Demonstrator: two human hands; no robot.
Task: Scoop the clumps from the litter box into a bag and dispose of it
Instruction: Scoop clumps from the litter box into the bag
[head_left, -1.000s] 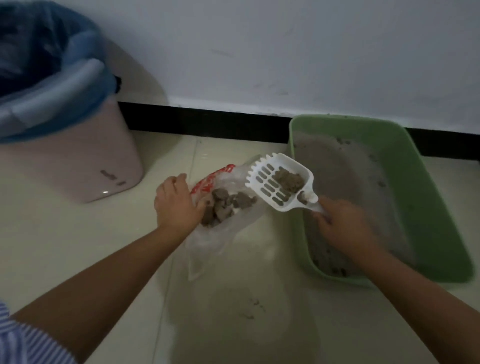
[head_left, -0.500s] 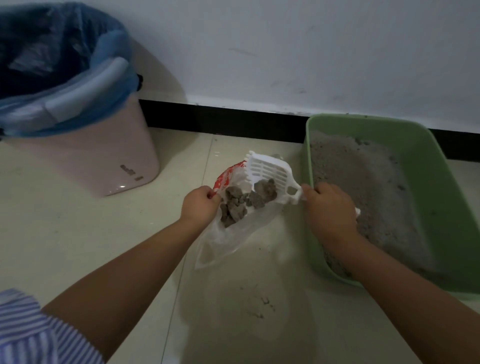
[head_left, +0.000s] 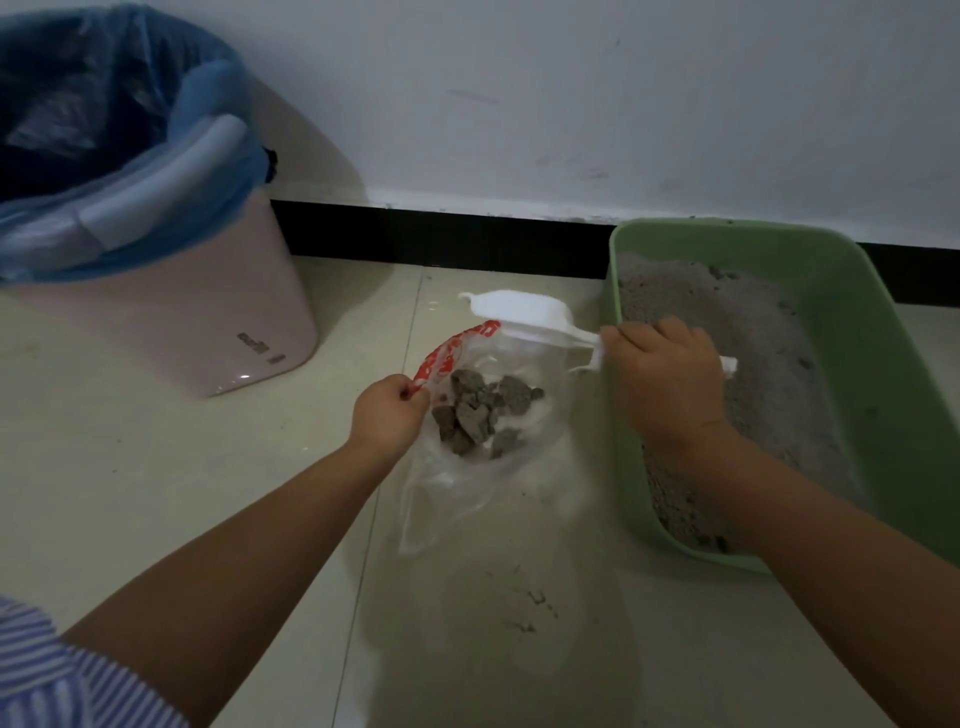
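Note:
A clear plastic bag (head_left: 467, 499) with a red printed edge lies open on the floor tiles, with several grey clumps (head_left: 480, 413) inside. My left hand (head_left: 387, 415) pinches the bag's red rim. My right hand (head_left: 670, 384) grips the handle of a white slotted scoop (head_left: 524, 312), which is turned over above the far side of the bag's mouth. Right of the bag stands the green litter box (head_left: 883, 374), filled with grey litter (head_left: 737, 332); my right wrist hangs over its near left side.
A pink bin (head_left: 171, 338) lined with a blue bag (head_left: 130, 171) stands at the back left. A white wall with a black skirting board (head_left: 441, 239) runs behind. Litter crumbs (head_left: 530, 608) speckle the floor tiles below the bag.
The scoop carried clumps from the box side to the bag, tipped over, and now shows its underside. The clumps lie in the bag. My left hand has kept its hold on the rim.

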